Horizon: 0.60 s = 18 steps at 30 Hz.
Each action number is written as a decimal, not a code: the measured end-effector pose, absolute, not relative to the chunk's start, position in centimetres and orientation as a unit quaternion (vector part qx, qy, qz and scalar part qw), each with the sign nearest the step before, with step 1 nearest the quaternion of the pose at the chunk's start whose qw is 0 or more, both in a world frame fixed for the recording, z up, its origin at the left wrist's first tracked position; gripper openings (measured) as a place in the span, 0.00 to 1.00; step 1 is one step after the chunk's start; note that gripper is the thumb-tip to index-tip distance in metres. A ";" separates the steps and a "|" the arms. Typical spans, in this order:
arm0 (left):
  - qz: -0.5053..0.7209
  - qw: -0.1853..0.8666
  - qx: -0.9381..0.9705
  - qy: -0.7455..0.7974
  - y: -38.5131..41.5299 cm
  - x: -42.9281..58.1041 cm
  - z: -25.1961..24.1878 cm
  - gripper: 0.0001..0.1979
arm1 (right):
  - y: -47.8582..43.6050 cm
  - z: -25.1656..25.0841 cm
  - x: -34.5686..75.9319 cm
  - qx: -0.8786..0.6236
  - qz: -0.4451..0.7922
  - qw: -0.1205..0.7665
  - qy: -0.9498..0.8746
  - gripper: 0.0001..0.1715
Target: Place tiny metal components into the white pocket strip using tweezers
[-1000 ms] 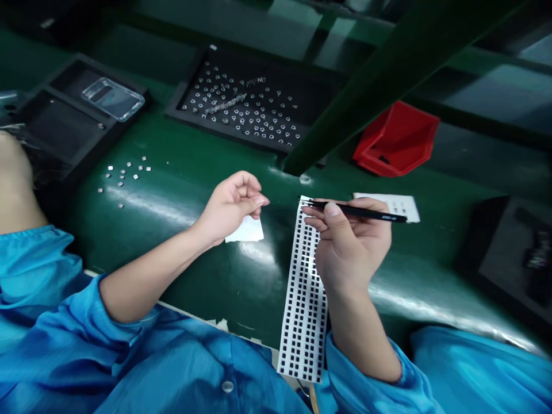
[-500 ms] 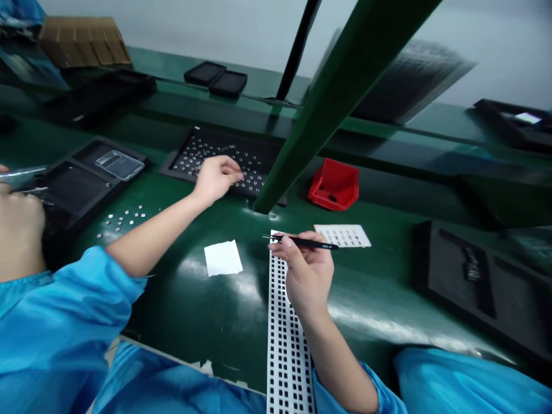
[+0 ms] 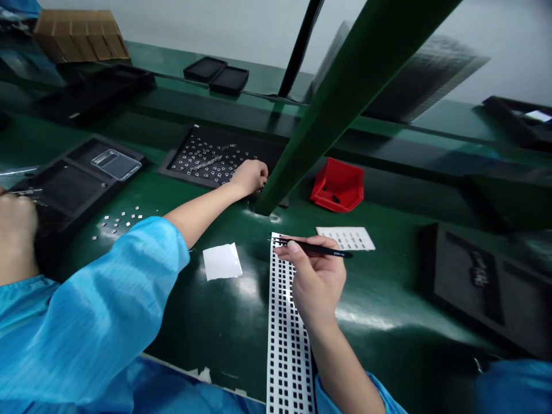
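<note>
My left hand (image 3: 250,177) reaches over the right part of a black tray (image 3: 198,155) scattered with many small pale-rimmed pieces. Its fingers are curled together, and what they pinch, if anything, is hidden. Black tweezers (image 3: 321,249) rest in my right hand (image 3: 319,282), tips pointing left above the far end of a long white strip (image 3: 290,345) with rows of dark squares. A white paper square (image 3: 222,261) lies on the green table between my forearms. Beyond my right hand is a white card (image 3: 347,238) with rows of small marks.
A green post (image 3: 319,123) rises right beside my left hand. Right of it stands a red bin (image 3: 338,185). Small loose pieces (image 3: 116,224) lie at left, near another black tray (image 3: 73,184) and another person's hand (image 3: 17,236). A black case (image 3: 487,282) sits at right.
My left hand has moved right across the tray towards the post, its fingers now more curled. My right hand with the tweezers has shifted slightly right and down. Blue fabric at lower right has moved away.
</note>
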<state>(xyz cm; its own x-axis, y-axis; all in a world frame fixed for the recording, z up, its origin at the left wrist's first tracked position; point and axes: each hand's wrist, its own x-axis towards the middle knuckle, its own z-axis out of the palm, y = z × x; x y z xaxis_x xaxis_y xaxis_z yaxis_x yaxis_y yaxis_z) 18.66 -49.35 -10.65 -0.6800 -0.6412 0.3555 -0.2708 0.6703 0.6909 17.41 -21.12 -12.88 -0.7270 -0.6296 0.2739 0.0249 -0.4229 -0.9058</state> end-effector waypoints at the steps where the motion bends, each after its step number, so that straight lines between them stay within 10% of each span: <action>1: -0.299 0.315 0.265 -0.861 -49.0 19.5 -10.4 0.07 | -21.3 -13.0 17.0 -0.303 -0.786 0.203 0.500 0.23; 7: -0.251 0.415 0.273 -0.831 -44.9 29.1 -8.3 0.06 | -22.1 -14.1 14.8 -0.284 -0.777 0.224 0.515 0.25; 18: -0.031 0.250 0.557 -0.791 -41.7 53.7 -11.6 0.13 | -22.4 -15.1 15.2 -0.298 -0.760 0.234 0.527 0.27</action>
<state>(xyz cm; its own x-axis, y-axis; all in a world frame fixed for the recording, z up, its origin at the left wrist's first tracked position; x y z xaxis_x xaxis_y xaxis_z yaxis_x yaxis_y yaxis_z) 53.71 -41.69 -11.61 -0.2545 -0.8974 0.3605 -0.8663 0.3772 0.3274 15.23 -22.43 -15.05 -0.7127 -0.6702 0.2072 0.0408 -0.3344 -0.9415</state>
